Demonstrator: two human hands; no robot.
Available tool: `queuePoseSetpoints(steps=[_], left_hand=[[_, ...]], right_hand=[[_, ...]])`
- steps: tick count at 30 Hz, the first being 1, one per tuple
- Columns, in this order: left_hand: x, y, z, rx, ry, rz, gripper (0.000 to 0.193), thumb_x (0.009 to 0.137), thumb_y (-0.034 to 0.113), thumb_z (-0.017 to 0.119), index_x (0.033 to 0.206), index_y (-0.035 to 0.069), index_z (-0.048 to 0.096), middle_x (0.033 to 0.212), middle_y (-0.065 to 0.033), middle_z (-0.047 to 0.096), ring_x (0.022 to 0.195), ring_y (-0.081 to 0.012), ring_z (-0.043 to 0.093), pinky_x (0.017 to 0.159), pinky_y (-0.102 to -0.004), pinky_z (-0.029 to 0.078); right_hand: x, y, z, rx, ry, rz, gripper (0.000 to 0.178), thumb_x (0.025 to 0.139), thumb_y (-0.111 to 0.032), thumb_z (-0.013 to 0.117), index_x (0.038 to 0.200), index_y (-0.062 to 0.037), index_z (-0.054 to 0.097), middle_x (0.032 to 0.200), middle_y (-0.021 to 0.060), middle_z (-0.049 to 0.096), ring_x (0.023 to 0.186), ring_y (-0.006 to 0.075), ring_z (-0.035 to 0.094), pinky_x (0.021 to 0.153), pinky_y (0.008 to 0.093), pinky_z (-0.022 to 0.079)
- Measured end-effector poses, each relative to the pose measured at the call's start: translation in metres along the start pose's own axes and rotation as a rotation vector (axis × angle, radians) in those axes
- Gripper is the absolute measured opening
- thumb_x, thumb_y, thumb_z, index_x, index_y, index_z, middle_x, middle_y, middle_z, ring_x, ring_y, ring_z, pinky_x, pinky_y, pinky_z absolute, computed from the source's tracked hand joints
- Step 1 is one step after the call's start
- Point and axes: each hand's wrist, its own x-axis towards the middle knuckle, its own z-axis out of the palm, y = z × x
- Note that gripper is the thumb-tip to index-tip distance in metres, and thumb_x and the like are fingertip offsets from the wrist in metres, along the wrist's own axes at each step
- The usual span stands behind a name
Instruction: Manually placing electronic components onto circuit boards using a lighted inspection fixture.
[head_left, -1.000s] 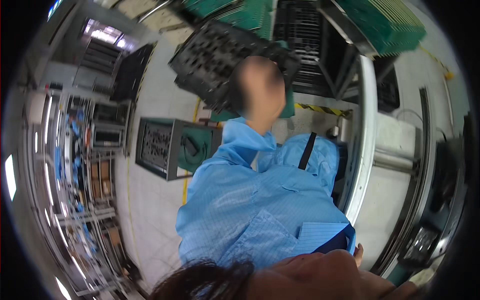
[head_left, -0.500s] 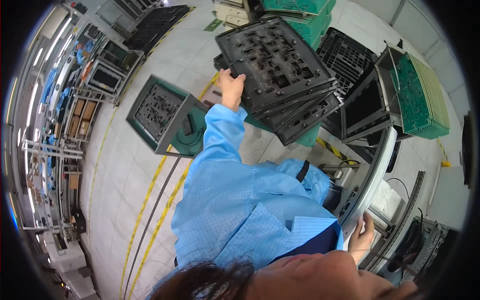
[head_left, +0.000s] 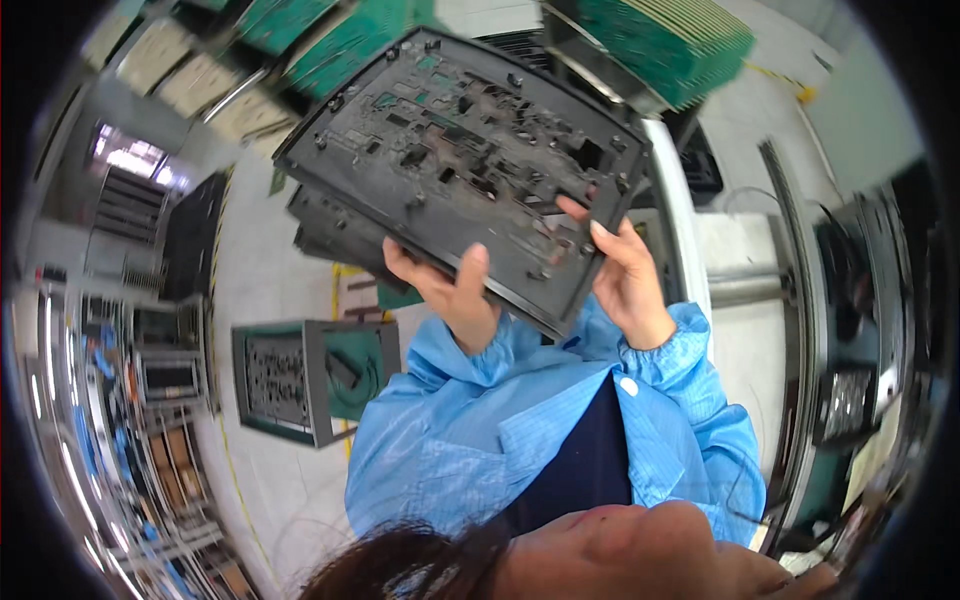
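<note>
A dark grey carrier plate (head_left: 400,195) with many cut-outs and small clamps around its rim is held tilted in front of me, in both hands. My left hand (head_left: 450,295) grips its near edge, thumb on the upper face and fingers beneath. At the right corner my right hand (head_left: 630,280) is closed on the plate, thumb on top; a fingertip shows through a cut-out. More dark plates (head_left: 335,228) lie stacked below and to the left, mostly hidden by the held one.
Racks of green circuit boards (head_left: 655,45) stand at the far right, with more green boards (head_left: 350,55) at the far left. A grey open-sided box (head_left: 315,385) is to my left. A pale machine rail (head_left: 682,225) runs along my right.
My left hand has moved from the stack's left side to the plate's near edge. My right hand has come up from the machine rail onto the plate. The top plate has been lifted, and my view has turned right.
</note>
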Motion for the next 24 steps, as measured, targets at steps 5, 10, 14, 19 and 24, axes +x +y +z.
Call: queuePoseSetpoints(steps=[5, 10, 14, 19, 24], left_hand=[[-0.014, -0.038, 0.011, -0.726, -0.303, -0.398, 0.089, 0.093, 0.067, 0.042, 0.151, 0.003, 0.022, 0.151, -0.0101, 0.036, 0.134, -0.0254, 0.04, 0.111, -0.0469, 0.033], [0.05, -0.099, 0.062, -0.615, -0.93, -1.153, 0.115, 0.086, 0.083, 0.019, 0.143, -0.016, 0.027, 0.149, -0.0275, 0.036, 0.135, -0.0376, 0.041, 0.113, -0.0476, 0.03], [-0.003, -0.16, 0.132, -0.126, -1.311, -1.235, 0.1, 0.093, 0.074, 0.024, 0.134, -0.015, 0.045, 0.133, -0.0228, 0.054, 0.123, -0.0283, 0.054, 0.108, -0.0374, 0.037], [-0.08, -0.137, 0.209, 0.464, -1.537, -0.984, 0.076, 0.097, 0.063, 0.04, 0.12, -0.007, 0.061, 0.113, -0.0141, 0.067, 0.1, -0.0184, 0.062, 0.094, -0.0277, 0.043], [-0.109, -0.185, 0.221, 0.362, -1.578, -0.958, 0.063, 0.098, 0.05, 0.05, 0.113, -0.01, 0.063, 0.109, -0.0138, 0.067, 0.101, -0.0186, 0.059, 0.093, -0.0276, 0.041]], right_hand=[[-0.098, -0.052, -0.071, 0.303, 0.013, -0.367, 0.065, 0.093, -0.006, 0.055, 0.15, -0.0072, 0.025, 0.125, 0.0231, 0.058, 0.109, 0.04, 0.063, 0.082, 0.049, 0.061], [-0.222, -0.051, -0.119, 0.097, 0.456, -0.574, 0.074, 0.087, -0.003, 0.059, 0.151, -0.0054, 0.022, 0.116, 0.0194, 0.06, 0.099, 0.0363, 0.067, 0.074, 0.0497, 0.064], [-0.293, -0.025, -0.147, 0.089, 0.714, -0.614, 0.074, 0.087, -0.008, 0.063, 0.151, -0.0069, 0.026, 0.13, 0.0222, 0.054, 0.101, 0.0378, 0.065, 0.074, 0.045, 0.064], [-0.339, -0.009, -0.156, 0.094, 0.935, -0.639, 0.069, 0.088, -0.008, 0.062, 0.149, -0.0068, 0.031, 0.138, 0.0246, 0.049, 0.105, 0.0318, 0.065, 0.075, 0.0456, 0.063], [-0.343, -0.008, -0.179, 0.135, 0.965, -0.642, 0.066, 0.089, -0.005, 0.059, 0.149, -0.0054, 0.032, 0.14, 0.0243, 0.048, 0.105, 0.0325, 0.065, 0.078, 0.0472, 0.062]])
